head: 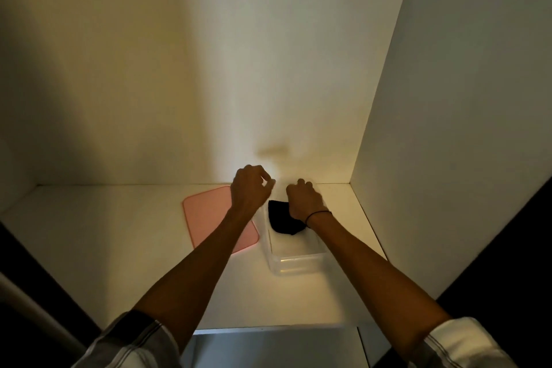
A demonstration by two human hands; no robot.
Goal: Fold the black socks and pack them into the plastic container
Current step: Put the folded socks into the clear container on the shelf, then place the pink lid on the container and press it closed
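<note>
Forearms are reaching forward from rolled-up pale sleeves (134, 337) into a white shelf (104, 248) recess, both bare to the elbow. The left hand (249, 190) is hovering above the far left corner of the clear plastic container (294, 263), its fingers curling loosely toward the thumb; whether it is pinching anything I cannot tell. The right hand (303, 200) is curling closed over the far end of the container, knuckles up, a thin dark band (318, 213) circling its wrist; it seems to be gripping the black socks (282, 219), though the contact is hidden under the palm.

Walls are closing the space in: a back wall just beyond the hands and a side panel (418, 128) rising near the container's right side. Open shelf surface is lying to the left and toward the front edge. A pink lid (209, 212) is lying flat just left of the container, partly covered by the left forearm.

The socks are sitting as a dark, bunched, folded bundle inside the far half of the container, with the near half showing only clear plastic.
</note>
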